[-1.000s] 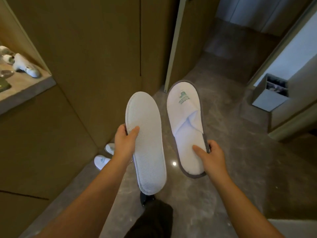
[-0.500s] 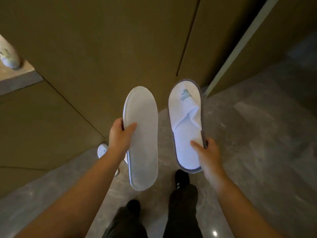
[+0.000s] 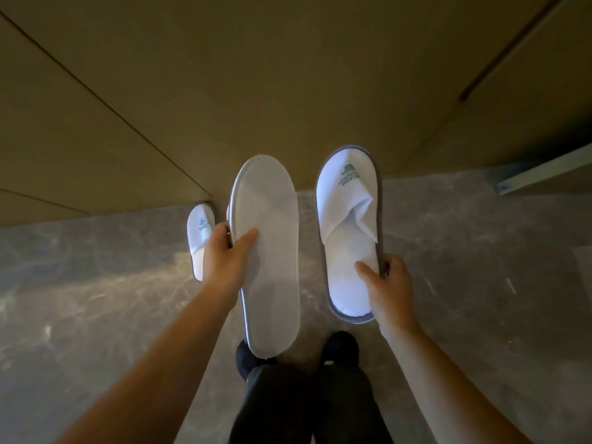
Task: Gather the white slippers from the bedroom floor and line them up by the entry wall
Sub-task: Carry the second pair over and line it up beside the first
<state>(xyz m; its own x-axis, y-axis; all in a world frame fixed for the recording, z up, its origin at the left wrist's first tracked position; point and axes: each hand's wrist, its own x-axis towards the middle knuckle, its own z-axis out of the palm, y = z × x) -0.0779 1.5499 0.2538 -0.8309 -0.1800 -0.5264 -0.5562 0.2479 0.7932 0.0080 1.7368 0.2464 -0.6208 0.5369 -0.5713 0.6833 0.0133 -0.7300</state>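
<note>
Standing over the grey stone floor at the tan panelled wall, the person carries two white slippers: the left hand pinches the edge of one turned sole-up, thumb across the dimpled sole, while the right hand clamps the grey-trimmed rim of the other, upper facing the camera, thumb inside the heel. Both look light, thin and floppy, so a hold at mid-edge or heel rim should do, laid flat rather than dropped. At 10 o'clock a third slipper lies against the wall, partly hidden behind the left hand; its partner, if there, is hidden, and the green logos are unreadable.
</note>
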